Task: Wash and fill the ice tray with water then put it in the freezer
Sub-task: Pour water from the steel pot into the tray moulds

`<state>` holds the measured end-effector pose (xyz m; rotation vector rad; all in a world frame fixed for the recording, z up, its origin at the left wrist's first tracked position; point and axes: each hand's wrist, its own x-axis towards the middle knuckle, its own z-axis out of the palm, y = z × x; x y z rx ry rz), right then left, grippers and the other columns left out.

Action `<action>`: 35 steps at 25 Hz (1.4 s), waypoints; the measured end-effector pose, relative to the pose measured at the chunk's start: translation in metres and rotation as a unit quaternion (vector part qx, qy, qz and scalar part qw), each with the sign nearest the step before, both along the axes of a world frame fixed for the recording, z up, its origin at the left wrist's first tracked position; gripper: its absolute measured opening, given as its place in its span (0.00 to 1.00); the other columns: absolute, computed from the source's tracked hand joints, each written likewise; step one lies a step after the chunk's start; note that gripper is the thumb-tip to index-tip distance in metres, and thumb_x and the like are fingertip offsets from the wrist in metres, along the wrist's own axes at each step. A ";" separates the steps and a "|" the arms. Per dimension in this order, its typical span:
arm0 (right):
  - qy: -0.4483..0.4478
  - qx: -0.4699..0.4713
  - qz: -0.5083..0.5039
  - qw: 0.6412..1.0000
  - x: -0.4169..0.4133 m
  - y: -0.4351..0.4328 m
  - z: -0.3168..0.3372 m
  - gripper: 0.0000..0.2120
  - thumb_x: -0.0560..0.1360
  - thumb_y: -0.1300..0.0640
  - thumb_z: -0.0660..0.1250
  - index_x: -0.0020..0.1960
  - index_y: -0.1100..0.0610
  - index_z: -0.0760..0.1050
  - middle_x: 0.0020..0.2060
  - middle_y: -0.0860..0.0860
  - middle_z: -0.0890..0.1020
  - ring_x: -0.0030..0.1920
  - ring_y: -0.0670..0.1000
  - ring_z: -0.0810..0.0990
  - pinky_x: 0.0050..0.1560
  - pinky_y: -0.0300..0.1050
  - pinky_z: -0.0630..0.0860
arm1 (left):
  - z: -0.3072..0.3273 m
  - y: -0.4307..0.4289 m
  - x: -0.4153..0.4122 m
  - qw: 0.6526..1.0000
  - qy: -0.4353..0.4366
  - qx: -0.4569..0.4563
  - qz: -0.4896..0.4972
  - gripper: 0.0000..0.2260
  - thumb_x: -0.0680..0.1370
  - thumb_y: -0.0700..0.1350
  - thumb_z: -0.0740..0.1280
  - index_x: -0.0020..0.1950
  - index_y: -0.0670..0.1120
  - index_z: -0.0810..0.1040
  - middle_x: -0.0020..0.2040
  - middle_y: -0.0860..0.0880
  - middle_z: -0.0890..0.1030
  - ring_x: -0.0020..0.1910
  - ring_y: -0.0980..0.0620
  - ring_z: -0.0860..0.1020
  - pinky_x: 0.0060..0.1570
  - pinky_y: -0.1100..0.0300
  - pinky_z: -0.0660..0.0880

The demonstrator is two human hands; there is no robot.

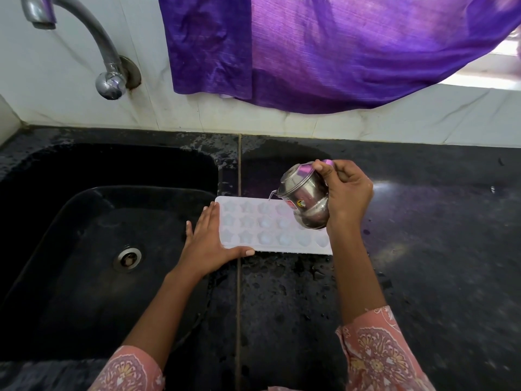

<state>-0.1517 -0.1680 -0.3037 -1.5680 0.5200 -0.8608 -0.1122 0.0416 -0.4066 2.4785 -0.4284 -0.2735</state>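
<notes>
A white ice tray (265,225) with several shaped cells lies flat on the wet black counter (408,235), just right of the sink. My left hand (210,244) lies flat against the tray's left end, fingers straight and thumb along its near edge. My right hand (345,190) grips a small steel pot (306,197), tilted with its mouth to the left over the tray's far row. A thin stream of water falls from the pot's rim onto the tray. The pot and my right wrist hide the tray's right end.
A black sink (93,249) with a metal drain (127,258) sits at the left. A steel tap (84,43) juts from the white tiled wall above it. A purple cloth (324,52) hangs over the wall behind the counter.
</notes>
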 end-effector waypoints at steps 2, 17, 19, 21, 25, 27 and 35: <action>-0.003 0.004 0.003 1.000 0.000 0.000 0.000 0.08 0.65 0.55 0.77 0.32 0.44 0.79 0.32 0.43 0.84 0.40 0.48 0.84 0.50 0.54 0.80 | 0.000 0.000 0.000 1.000 0.002 0.000 0.001 0.56 0.63 0.69 0.69 0.77 0.47 0.40 0.78 0.51 0.43 0.76 0.55 0.40 0.72 0.48 0.35; -0.023 0.069 0.000 0.997 0.004 0.000 -0.002 0.10 0.65 0.59 0.76 0.32 0.47 0.79 0.28 0.41 0.82 0.35 0.42 0.80 0.45 0.45 0.79 | -0.001 0.000 0.000 1.000 0.002 -0.005 -0.002 0.61 0.56 0.75 0.66 0.77 0.47 0.41 0.78 0.51 0.44 0.76 0.55 0.41 0.72 0.47 0.36; -0.028 0.119 -0.009 0.992 0.004 0.000 -0.007 0.09 0.65 0.59 0.76 0.32 0.49 0.79 0.28 0.43 0.81 0.36 0.45 0.78 0.46 0.47 0.79 | -0.001 0.000 0.000 1.000 0.001 -0.005 -0.003 0.62 0.55 0.76 0.64 0.77 0.47 0.41 0.78 0.51 0.44 0.76 0.55 0.41 0.72 0.47 0.36; -0.038 0.165 -0.006 0.986 0.005 0.001 -0.011 0.08 0.65 0.60 0.76 0.33 0.51 0.79 0.29 0.44 0.82 0.37 0.47 0.79 0.48 0.49 0.78 | -0.001 0.000 0.000 1.000 -0.002 -0.007 -0.001 0.60 0.56 0.74 0.63 0.77 0.47 0.41 0.78 0.51 0.44 0.76 0.55 0.41 0.72 0.47 0.36; -0.036 0.176 0.010 0.984 0.007 0.005 -0.015 0.07 0.66 0.60 0.75 0.34 0.52 0.79 0.32 0.47 0.82 0.39 0.48 0.79 0.48 0.48 0.79 | -0.001 0.000 -0.001 1.000 -0.005 -0.012 0.000 0.58 0.60 0.72 0.66 0.77 0.47 0.41 0.78 0.51 0.44 0.76 0.55 0.41 0.72 0.47 0.36; -0.032 0.159 0.019 0.987 0.008 0.008 -0.015 0.08 0.66 0.61 0.75 0.34 0.51 0.79 0.31 0.45 0.81 0.38 0.47 0.79 0.45 0.45 0.78 | -0.001 0.000 -0.001 1.000 -0.006 -0.008 0.003 0.57 0.62 0.70 0.68 0.77 0.47 0.41 0.78 0.51 0.44 0.76 0.55 0.41 0.72 0.47 0.36; -0.010 0.075 0.046 0.996 0.013 0.015 -0.013 0.08 0.67 0.60 0.75 0.35 0.49 0.79 0.29 0.42 0.82 0.36 0.42 0.79 0.44 0.42 0.78 | 0.000 0.000 -0.002 1.000 -0.011 -0.005 0.004 0.55 0.63 0.69 0.68 0.77 0.47 0.42 0.78 0.51 0.45 0.76 0.55 0.42 0.73 0.47 0.36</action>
